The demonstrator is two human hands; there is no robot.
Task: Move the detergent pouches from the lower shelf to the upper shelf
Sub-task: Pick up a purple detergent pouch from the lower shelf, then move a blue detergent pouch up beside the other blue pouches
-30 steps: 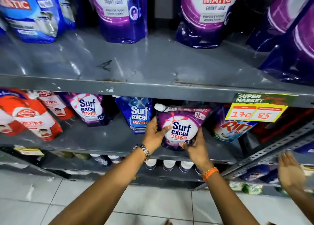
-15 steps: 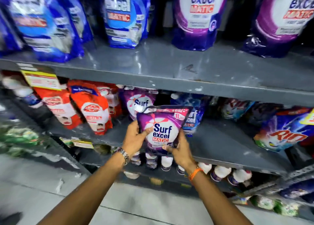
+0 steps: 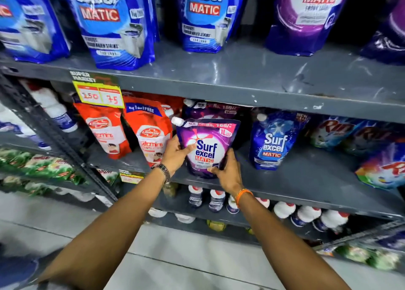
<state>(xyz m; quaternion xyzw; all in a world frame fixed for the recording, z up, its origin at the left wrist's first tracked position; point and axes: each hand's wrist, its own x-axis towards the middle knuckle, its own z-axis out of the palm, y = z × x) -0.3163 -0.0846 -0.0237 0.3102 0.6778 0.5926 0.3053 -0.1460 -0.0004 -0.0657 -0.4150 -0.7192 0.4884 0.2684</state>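
Observation:
A purple Surf Excel Matic pouch (image 3: 207, 145) with a white cap is held upright at the front edge of the lower shelf (image 3: 306, 180). My left hand (image 3: 175, 154) grips its left side and my right hand (image 3: 226, 171) grips its lower right corner. A second purple pouch (image 3: 210, 111) stands right behind it. A blue Surf Excel pouch (image 3: 271, 140) stands to the right on the same shelf. The upper shelf (image 3: 241, 75) carries large blue pouches (image 3: 114, 24) and large purple pouches (image 3: 306, 16), with bare grey surface in front of them.
Red Lifebuoy pouches (image 3: 151, 132) stand just left of my hands and Rin bags (image 3: 381, 169) lie at the right. A yellow price tag (image 3: 98, 94) hangs from the upper shelf's edge. White-capped bottles (image 3: 306, 215) fill the shelf below. Light floor tiles (image 3: 175, 257) lie underneath.
The view has swung right along the shelves, then left. The purple pouch, held in both hands throughout, has come forward off the lower shelf and stays at its front edge.

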